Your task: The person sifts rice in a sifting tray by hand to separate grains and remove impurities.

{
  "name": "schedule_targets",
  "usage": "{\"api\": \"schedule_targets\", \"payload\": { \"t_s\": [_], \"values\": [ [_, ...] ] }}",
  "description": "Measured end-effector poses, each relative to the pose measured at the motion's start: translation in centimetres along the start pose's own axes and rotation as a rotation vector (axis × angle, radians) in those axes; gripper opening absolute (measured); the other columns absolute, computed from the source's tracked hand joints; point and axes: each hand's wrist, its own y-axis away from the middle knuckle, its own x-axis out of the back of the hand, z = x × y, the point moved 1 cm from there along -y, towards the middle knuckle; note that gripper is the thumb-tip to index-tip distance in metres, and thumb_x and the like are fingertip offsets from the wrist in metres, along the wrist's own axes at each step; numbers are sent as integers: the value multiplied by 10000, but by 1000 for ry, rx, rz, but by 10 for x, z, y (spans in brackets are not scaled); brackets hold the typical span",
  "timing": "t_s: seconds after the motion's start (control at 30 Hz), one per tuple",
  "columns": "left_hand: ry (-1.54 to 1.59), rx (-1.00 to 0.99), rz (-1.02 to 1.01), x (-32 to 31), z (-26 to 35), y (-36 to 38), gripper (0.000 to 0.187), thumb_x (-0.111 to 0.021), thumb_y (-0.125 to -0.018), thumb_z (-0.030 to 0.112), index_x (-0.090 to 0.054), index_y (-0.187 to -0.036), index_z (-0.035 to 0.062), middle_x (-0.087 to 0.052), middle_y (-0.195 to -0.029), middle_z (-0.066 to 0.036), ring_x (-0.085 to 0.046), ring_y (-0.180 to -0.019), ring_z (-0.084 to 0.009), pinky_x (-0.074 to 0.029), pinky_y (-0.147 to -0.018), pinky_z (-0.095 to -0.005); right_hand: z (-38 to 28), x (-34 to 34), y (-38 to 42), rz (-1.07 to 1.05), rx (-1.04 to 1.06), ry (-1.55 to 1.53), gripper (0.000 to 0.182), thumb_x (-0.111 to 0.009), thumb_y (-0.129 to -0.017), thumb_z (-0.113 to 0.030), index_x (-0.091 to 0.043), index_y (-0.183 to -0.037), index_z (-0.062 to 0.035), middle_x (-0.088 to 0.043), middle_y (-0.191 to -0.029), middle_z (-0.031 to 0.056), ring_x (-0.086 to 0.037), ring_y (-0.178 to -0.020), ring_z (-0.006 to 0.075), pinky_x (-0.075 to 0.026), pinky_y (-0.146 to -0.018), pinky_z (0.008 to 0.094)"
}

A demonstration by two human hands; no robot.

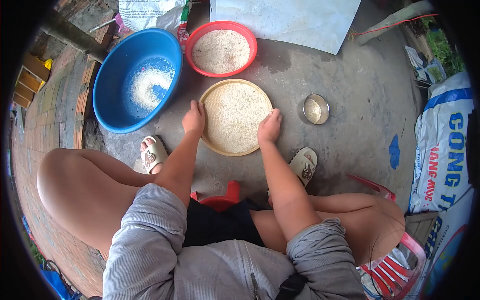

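Centrally, a person's two bare hands grip opposite sides of a shallow woven tray: the left hand [194, 120] is closed around its left rim, the right hand [270, 127] around its right rim, thumb on top. The tray [237, 154] is nearly round, so a long axis cannot be made out; its open face points up toward the wearer, and a layer of pale grains [235, 117] covers it. It sits in front of the person, between and beyond the feet; whether it rests on the floor or is held just above it cannot be told.

Just beyond the tray is a red basin [220, 75] holding more grain. To its left, a large blue tub [109, 82] stretches from lower left to upper right, with white grain spread inside. Right of the tray, apart from it, is a small metal bowl [325, 106] with some grain.

Nearer the body, two light sandals [307, 160] are on the grey floor [360, 130], and part of a red stool [233, 191] shows between the legs. Printed sacks [440, 150] line the far right.
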Motion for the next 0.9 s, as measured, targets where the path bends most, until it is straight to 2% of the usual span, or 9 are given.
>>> {"api": "schedule_targets", "payload": {
  "t_s": [0.1,0.23,0.33,0.37,0.4,0.53,0.63,0.77,0.9],
  "values": [
    [-34,33,63,12,-13,4,292,-369,-971,370,-444,-996,89,-654,-754,-180,-636,-701,-382,-489,-600,-492,-18,-1,2,-82,45,-39,162,-395,-961,-189,-438,-1050,-60,-530,-1048,230,-542,-928,450,-446,-779,502],
    [16,38,14,-28,37,26,290,-375,-966,367,-434,-991,84,-652,-756,-178,-637,-709,-385,-490,-619,-497,43,20,-42,-39,109,103,153,-400,-959,-165,-422,-1072,-64,-546,-1017,233,-580,-876,434,-484,-727,492],
    [11,7,-56,-32,55,27,295,-374,-965,370,-430,-987,81,-650,-751,-179,-637,-710,-387,-490,-624,-500,49,35,-38,-25,15,206,167,-404,-959,-165,-416,-1083,-54,-551,-1010,241,-592,-853,438,-492,-705,494],
    [0,-20,-29,-23,47,21,305,-376,-964,379,-430,-989,79,-648,-740,-183,-636,-706,-389,-492,-618,-495,44,26,-32,-24,32,218,180,-409,-955,-165,-404,-1096,-54,-548,-1027,245,-600,-843,441,-496,-706,503],
    [-45,-2,-25,-16,32,12,313,-376,-964,383,-429,-989,76,-646,-730,-185,-635,-693,-389,-492,-603,-493,27,18,-19,-26,-12,113,152,-391,-956,-157,-405,-1039,-31,-537,-1017,268,-547,-909,463,-445,-772,518],
    [-92,59,16,19,-20,-1,326,-380,-963,391,-443,-1045,81,-657,-747,-179,-639,-687,-380,-490,-593,-496,-15,-15,5,-123,75,48,170,-387,-966,-181,-404,-1060,-40,-536,-1049,258,-547,-932,458,-453,-783,503],
    [-37,108,49,16,6,11,305,-394,-959,371,-420,-1058,84,-653,-743,-183,-640,-691,-381,-491,-606,-499,-3,-7,-21,-87,170,96,155,-382,-974,-190,-404,-1040,-52,-556,-1008,234,-588,-878,435,-482,-730,508],
    [56,2,-47,-17,54,29,272,-423,-949,347,-404,-1007,82,-646,-746,-187,-632,-701,-397,-489,-619,-502,45,26,-48,-71,24,223,172,-358,-985,-196,-425,-1031,-44,-570,-1003,237,-595,-873,429,-481,-714,497],
    [34,27,-25,-9,26,18,278,-419,-949,353,-414,-992,79,-647,-760,-185,-630,-722,-397,-488,-628,-503,27,8,-30,-66,52,210,192,-374,-979,-218,-424,-1022,-37,-561,-1008,244,-587,-883,438,-480,-733,506]
  ]
}}
